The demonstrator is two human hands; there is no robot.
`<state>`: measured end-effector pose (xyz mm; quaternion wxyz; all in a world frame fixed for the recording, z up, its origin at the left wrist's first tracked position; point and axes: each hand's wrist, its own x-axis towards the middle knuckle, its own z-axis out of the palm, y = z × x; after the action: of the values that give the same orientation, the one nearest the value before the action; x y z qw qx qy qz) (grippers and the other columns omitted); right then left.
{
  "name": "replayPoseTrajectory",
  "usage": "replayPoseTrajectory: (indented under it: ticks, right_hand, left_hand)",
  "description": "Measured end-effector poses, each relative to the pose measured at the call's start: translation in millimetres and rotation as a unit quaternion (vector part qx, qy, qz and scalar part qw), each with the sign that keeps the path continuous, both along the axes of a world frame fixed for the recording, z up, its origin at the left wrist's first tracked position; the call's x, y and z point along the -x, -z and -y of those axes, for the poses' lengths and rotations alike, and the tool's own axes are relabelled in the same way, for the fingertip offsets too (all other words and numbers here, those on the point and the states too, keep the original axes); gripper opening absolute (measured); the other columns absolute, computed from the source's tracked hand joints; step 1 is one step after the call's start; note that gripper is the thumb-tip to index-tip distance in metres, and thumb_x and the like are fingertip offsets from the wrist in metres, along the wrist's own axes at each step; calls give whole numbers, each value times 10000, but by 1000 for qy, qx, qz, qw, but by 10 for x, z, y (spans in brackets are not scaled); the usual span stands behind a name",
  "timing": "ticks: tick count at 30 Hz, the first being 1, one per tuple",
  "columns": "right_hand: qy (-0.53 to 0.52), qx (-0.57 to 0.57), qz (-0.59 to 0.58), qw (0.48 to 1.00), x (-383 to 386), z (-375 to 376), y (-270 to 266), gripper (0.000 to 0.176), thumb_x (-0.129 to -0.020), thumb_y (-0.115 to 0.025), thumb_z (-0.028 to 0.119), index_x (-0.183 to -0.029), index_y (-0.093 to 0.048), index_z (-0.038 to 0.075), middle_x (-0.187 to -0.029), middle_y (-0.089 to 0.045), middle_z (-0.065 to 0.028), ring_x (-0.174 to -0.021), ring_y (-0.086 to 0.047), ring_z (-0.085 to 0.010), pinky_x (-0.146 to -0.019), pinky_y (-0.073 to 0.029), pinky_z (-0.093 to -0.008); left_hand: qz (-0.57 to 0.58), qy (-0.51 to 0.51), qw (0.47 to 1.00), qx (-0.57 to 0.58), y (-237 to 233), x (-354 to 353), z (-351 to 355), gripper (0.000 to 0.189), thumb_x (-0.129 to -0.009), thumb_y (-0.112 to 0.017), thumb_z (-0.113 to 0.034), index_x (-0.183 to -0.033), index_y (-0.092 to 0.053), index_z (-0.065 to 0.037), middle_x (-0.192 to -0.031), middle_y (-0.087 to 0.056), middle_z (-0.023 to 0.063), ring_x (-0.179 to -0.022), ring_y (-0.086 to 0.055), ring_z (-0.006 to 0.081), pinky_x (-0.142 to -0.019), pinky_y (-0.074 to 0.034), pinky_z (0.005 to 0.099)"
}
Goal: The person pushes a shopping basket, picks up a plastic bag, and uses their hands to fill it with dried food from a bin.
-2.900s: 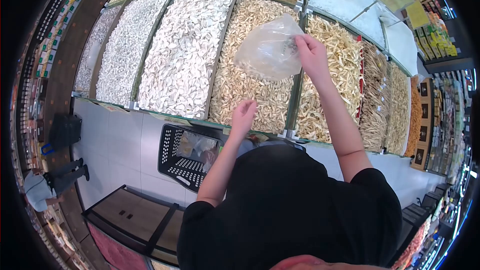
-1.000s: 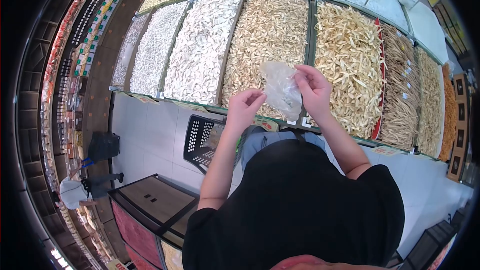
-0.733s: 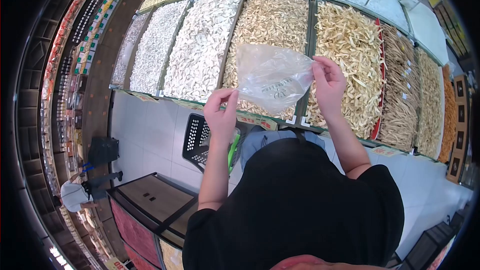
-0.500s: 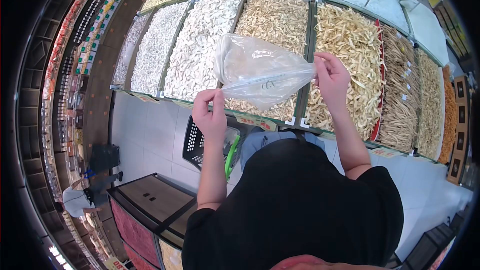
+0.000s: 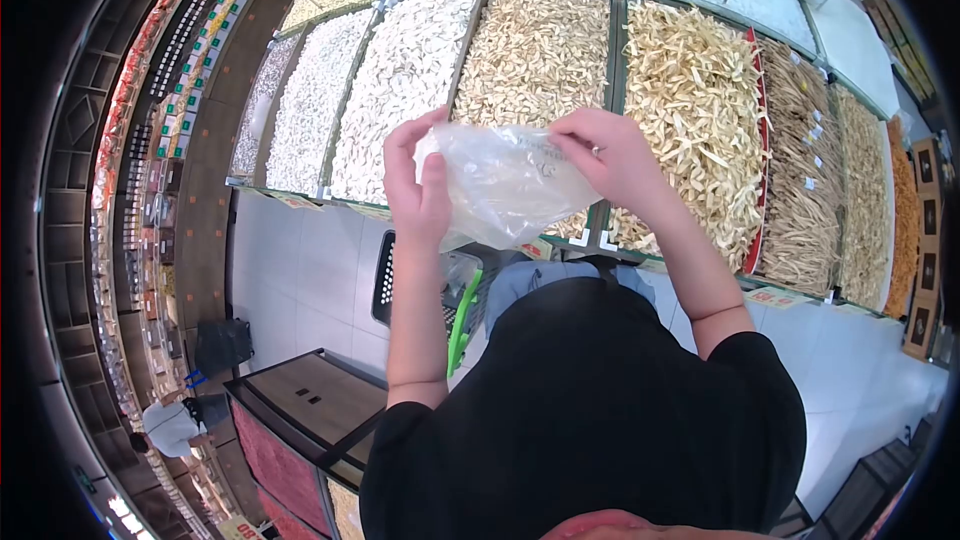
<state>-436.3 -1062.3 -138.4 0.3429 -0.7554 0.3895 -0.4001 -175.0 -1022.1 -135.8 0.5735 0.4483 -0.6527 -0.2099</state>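
Note:
A clear plastic bag [image 5: 510, 195] with dark print stretches between my hands, bunched and creased, above the front edge of the bins. My right hand [image 5: 608, 155] pinches its upper right edge between thumb and fingers. At the bag's left edge, my left hand [image 5: 416, 180] holds it with curved fingers, thumb and forefinger some way apart; part of that grip is hidden. Beneath the bag is a bin of tan dried slices [image 5: 535, 60]. White dried slices [image 5: 410, 70] fill the bin on the left, and pale yellow dried strips [image 5: 690, 90] the one on the right.
Below my left forearm stands a dark shopping basket [image 5: 383, 280] with a green handle [image 5: 463, 325]. A dark cabinet [image 5: 310, 395] is at lower left. Farther left, a person [image 5: 172, 427] is beside the long shelves [image 5: 115, 200]. Brown stick-like goods [image 5: 795, 170] lie at right.
The bag has gone from pulled wide to bunched, as my hands came closer together. My right hand moved left and turned inward; my left hand rose, its thumb and forefinger spreading.

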Motion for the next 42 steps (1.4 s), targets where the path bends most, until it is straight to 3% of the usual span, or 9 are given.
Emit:
replayPoseTrajectory:
  ticks: [3, 8, 12, 15, 19, 22, 27, 33, 42]
  right_hand:
    - [28, -153, 126, 980, 117, -7, 2, 152, -982, -671, 159, -1031, -717, 23, -868, -711, -23, -747, -639, -78, -682, -501, -242]
    - [50, -275, 346, 896, 309, 9, -36, 187, -1034, -623, 179, -1060, -711, 16, -895, -709, 20, -771, -621, -34, -696, -494, -201]
    - [47, -281, 437, 853, 314, -8, -54, 202, -1048, -608, 202, -1090, -698, 25, -930, -708, 19, -795, -634, -37, -721, -519, -210]
    - [34, -288, 474, 831, 193, -51, -66, 203, -1054, -596, 198, -1116, -686, 27, -956, -706, 10, -814, -642, -40, -732, -527, -216]
    - [7, -285, 510, 811, -13, -68, 23, 203, -1059, -584, 188, -1135, -676, 23, -974, -707, -1, -834, -649, -47, -737, -526, -216]
    - [18, -295, 505, 811, -111, -130, 86, 221, -1062, -575, 179, -1151, -684, 9, -970, -714, -15, -833, -654, -55, -735, -529, -220]
    - [68, -263, 411, 870, 10, -175, 174, 251, -1068, -551, 161, -1175, -697, -14, -969, -724, -43, -786, -670, -71, -687, -552, -243]
    - [83, -280, 413, 863, 269, -111, 423, 297, -1076, -520, 161, -1310, -606, -1, -955, -711, -88, -742, -694, -130, -642, -579, -265]
    - [86, -452, 378, 804, 236, 61, 907, 328, -1020, -633, 204, -1281, -592, 9, -951, -704, -80, -761, -658, -130, -686, -570, -300]
  left_hand:
    - [126, -63, 989, -49, -162, -192, -108, 475, -1034, -426, -190, -1441, -475, 50, -1473, -527, 199, -1406, -465, 321, -1183, -323, 430]
    - [-42, -246, 961, -121, 397, -864, -385, 412, -1064, -410, -248, -1330, -580, 18, -1376, -608, 153, -1270, -569, 247, -1089, -427, 395]
    - [-160, -77, 904, -389, 731, -717, -601, 468, -1078, -432, -393, -1260, -647, -19, -1184, -708, 110, -1051, -667, 189, -885, -514, 334]
    - [-179, 172, 818, -518, 910, -61, -593, 592, -1060, -462, -471, -1371, -575, 19, -1311, -664, 158, -1197, -646, 257, -1006, -503, 383]
    - [-423, 443, 658, -438, 1199, 681, -442, 799, -1049, -381, -607, -1576, -297, -12, -1594, -399, 174, -1444, -436, 305, -1147, -402, 455]
    - [-642, 420, 551, -327, 746, 1085, -229, 767, -1065, -329, -599, -1584, -282, -37, -1608, -370, 160, -1466, -400, 291, -1166, -385, 469]
    - [-577, 154, 721, -352, 926, 786, 84, 528, -1096, -399, -430, -1484, -418, -72, -1455, -536, 126, -1347, -529, 242, -1110, -449, 439]
    - [-508, -63, 814, -276, 799, 302, 125, 165, -1081, -499, -217, -1127, -525, -60, -1130, -654, 88, -1052, -678, 204, -923, -581, 388]
    - [-373, -39, 902, -216, 499, 257, 57, 104, -1072, -514, -166, -1110, -553, -76, -1103, -669, 72, -1008, -679, 213, -859, -545, 367]
